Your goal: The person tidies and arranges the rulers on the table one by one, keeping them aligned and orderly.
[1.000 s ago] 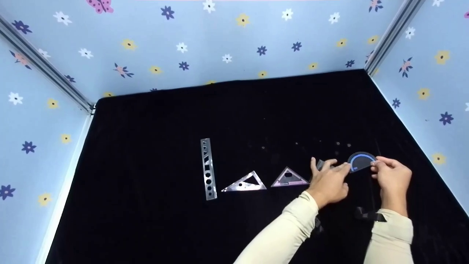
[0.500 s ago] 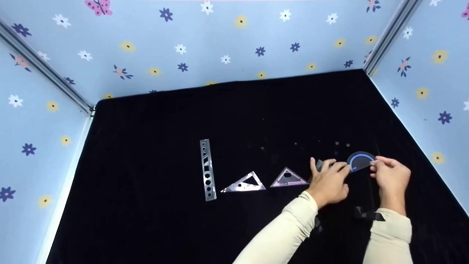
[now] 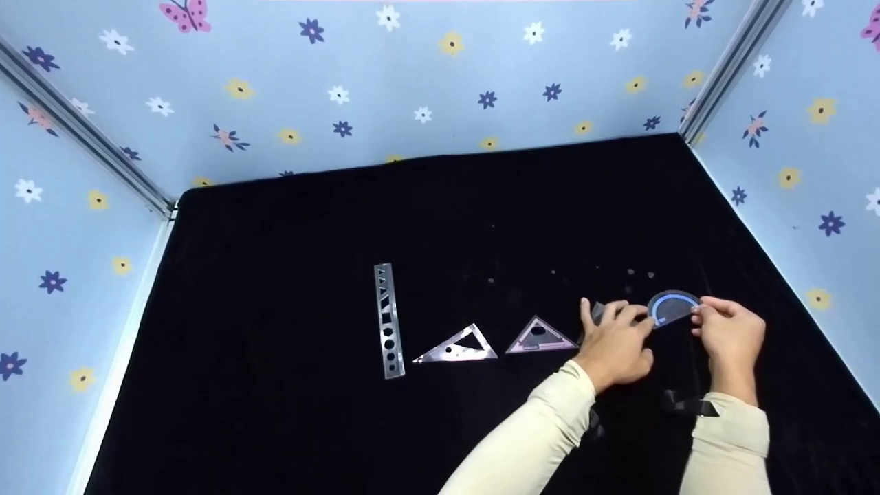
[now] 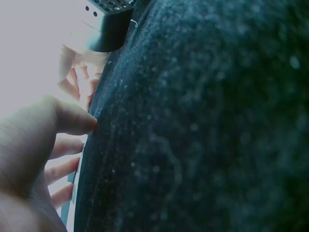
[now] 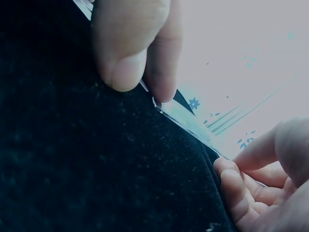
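A clear protractor [image 3: 674,309] with a blue arc lies at the right of the black cloth in the head view. My right hand [image 3: 730,337] pinches its right corner between thumb and fingers. My left hand [image 3: 614,347] rests to its left, fingers spread downward, with a fingertip touching the protractor's left end. Beneath the left fingers a grey, flat piece [image 3: 598,311] pokes out; most of it is hidden. In the right wrist view the protractor's thin edge [image 5: 188,128] runs between both hands. The left wrist view shows the left thumb [image 4: 75,120] against the cloth.
Left of the hands lie a pink-marked set square [image 3: 540,337], a clear set square [image 3: 474,342] and an upright stencil ruler [image 3: 389,323]. Black cloth [image 3: 275,309] covers the table. Flowered blue walls [image 3: 385,75] enclose its back and sides.
The protractor has shifted very slightly toward the near side and looks a little lighter. Both hands keep nearly the same pose, and the head view has moved a touch.
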`<state>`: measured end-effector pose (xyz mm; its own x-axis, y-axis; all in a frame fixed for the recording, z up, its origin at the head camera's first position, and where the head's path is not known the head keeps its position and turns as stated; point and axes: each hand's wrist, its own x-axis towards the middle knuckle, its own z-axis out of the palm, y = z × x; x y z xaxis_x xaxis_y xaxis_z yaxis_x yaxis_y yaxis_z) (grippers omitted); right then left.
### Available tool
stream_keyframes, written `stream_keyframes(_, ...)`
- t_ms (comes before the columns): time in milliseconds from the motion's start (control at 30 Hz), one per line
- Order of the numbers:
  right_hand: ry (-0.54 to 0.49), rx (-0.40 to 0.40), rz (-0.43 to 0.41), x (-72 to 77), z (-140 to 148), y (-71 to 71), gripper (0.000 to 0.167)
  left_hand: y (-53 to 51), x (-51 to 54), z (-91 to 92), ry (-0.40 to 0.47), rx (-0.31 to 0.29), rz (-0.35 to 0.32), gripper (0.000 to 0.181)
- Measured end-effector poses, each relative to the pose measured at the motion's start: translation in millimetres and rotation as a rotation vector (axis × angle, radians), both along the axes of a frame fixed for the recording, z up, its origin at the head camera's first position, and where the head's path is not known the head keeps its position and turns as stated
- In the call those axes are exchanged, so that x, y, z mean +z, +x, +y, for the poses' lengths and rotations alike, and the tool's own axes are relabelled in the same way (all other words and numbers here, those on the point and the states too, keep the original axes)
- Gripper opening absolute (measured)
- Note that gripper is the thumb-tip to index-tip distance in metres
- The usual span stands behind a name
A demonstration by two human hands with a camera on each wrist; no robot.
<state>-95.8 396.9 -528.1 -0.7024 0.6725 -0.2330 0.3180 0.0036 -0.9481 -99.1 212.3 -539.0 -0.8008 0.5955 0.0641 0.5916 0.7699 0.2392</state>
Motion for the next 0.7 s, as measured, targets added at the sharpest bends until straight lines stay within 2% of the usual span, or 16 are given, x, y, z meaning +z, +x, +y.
stream_keyframes(100,0.076,0.025,-0.024,-2.7,-0.5,0.0,0.020,0.6,-0.6,-0.4,0.003,0.002,0.007,0.050)
stream_keyframes(233,0.123,0.041,-0.056,-5.1,-1.2,1.1,0.026,2.3,-1.9,-1.8,0.004,0.005,0.013,0.050)
stream_keyframes(700,0.074,0.032,-0.022,-1.3,-2.4,0.6,0.027,0.3,-1.4,-2.8,-0.003,0.007,0.013,0.050)
